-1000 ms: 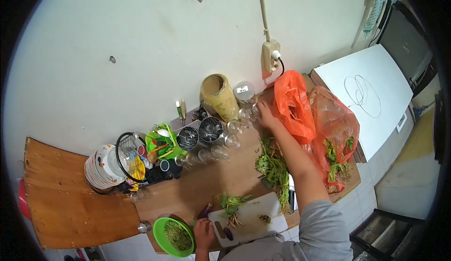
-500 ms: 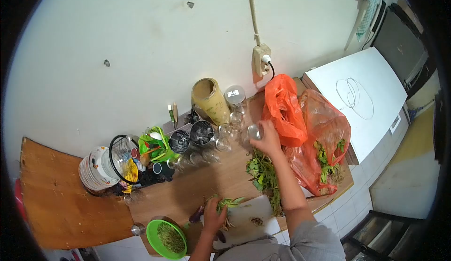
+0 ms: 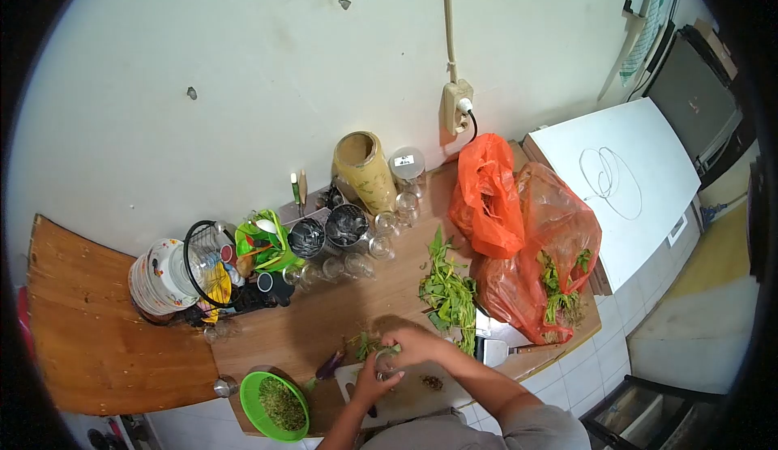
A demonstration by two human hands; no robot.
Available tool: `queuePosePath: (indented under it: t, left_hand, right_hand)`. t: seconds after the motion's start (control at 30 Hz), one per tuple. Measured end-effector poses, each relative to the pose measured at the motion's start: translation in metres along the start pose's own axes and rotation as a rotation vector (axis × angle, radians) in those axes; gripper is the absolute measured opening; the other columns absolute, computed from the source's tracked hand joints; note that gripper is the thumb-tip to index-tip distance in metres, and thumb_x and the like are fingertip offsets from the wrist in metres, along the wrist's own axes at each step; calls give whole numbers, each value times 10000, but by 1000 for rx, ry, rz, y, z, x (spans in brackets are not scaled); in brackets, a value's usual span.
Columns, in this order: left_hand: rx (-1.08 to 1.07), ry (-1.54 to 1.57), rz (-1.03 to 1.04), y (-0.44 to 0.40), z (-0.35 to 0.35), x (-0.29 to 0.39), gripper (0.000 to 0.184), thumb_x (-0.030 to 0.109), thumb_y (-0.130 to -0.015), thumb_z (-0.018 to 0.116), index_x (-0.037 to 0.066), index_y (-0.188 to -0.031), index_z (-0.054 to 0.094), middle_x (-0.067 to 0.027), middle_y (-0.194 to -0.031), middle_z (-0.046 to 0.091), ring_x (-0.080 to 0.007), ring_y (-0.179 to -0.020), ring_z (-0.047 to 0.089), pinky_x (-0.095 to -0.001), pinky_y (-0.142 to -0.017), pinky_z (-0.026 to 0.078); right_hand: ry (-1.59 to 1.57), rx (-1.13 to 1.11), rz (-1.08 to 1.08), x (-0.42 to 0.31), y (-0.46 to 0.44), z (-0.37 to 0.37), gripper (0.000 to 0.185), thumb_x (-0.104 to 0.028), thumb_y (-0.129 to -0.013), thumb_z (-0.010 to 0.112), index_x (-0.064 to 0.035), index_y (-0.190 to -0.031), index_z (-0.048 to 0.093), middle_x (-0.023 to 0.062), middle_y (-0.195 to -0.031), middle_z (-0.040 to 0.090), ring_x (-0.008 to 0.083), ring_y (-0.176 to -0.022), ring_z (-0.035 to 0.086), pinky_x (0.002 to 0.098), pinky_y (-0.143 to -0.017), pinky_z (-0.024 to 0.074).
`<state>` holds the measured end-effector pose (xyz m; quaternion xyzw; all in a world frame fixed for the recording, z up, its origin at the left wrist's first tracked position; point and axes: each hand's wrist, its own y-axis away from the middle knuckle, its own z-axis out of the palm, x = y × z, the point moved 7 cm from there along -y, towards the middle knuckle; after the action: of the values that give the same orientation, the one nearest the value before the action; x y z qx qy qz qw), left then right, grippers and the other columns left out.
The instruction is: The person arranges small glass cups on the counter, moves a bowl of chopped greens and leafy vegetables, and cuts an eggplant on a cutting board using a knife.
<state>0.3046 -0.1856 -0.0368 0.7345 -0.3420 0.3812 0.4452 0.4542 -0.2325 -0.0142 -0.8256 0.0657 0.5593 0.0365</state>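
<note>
My left hand (image 3: 374,385) is wrapped round a clear glass (image 3: 386,358) above the white cutting board (image 3: 401,405). Over the top of the same glass lies my right hand (image 3: 412,343), its fingers bent at the rim. Green leaves (image 3: 365,345) and a purple eggplant (image 3: 331,365) are just left of the hands. Small brown scraps (image 3: 431,383) lie on the board. A green bowl (image 3: 251,405) with chopped greens stands at the lower left. More leafy greens (image 3: 448,288) lie to the right.
Red plastic bags (image 3: 494,207) and a cleaver (image 3: 496,351) are at the right. Along the wall stand several glasses (image 3: 361,266), a bamboo container (image 3: 369,178), utensil holders (image 3: 308,237) and a rack of plates (image 3: 158,280). A white box (image 3: 624,182) is beyond the bags.
My right hand has brought the glass from beside the red bag down to the board. My left hand has left the greens and taken hold of the glass.
</note>
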Motion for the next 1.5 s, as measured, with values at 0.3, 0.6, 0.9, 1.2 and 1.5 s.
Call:
queuePosePath:
  t: [0.3, 0.6, 0.9, 1.2, 1.5]
  left_hand:
    - [120, 204, -330, 74, -14, -53, 805, 249, -780, 855, -4, -1378, 380, -171, -1293, 539, -226, -1155, 581, -367, -955, 495]
    - [381, 295, -180, 112, -41, -94, 764, 180, -799, 832, 10, -1376, 361, -146, -1245, 547, -226, -1103, 596, -365, -947, 495]
    - [331, 230, -173, 127, -55, -67, 809, 169, -807, 826, 10, -1414, 315, -153, -1246, 567, -226, -1112, 597, -372, -933, 508]
    - [198, 395, -175, 124, -56, -72, 850, 184, -832, 804, 24, -1469, 264, -147, -1288, 563, -209, -1086, 610, -339, -827, 554]
    - [335, 605, 202, 149, -149, -78, 732, 101, -840, 789, 24, -1405, 331, -115, -1258, 563, -187, -1169, 557, -356, -1005, 470]
  right_hand:
    - [426, 1144, 406, 103, -106, -201, 573, -277, -781, 744, 16, -1212, 507, 257, -1240, 524, 437, -1111, 537, 511, -904, 473]
    - [352, 983, 460, 137, -136, -223, 604, -287, -754, 774, 41, -1195, 526, 282, -1158, 607, 429, -1087, 595, 480, -930, 490]
    - [408, 1004, 567, 144, -74, -233, 567, -370, -772, 755, -16, -1180, 579, 249, -1101, 660, 416, -1035, 638, 468, -872, 513]
    - [211, 1195, 337, 107, 3, -161, 648, -328, -803, 788, 39, -1288, 564, 222, -1207, 655, 338, -1131, 632, 402, -986, 479]
    - [40, 896, 301, -15, -42, 46, 629, -211, -768, 841, 40, -1275, 568, 223, -1183, 664, 283, -1070, 661, 371, -927, 518]
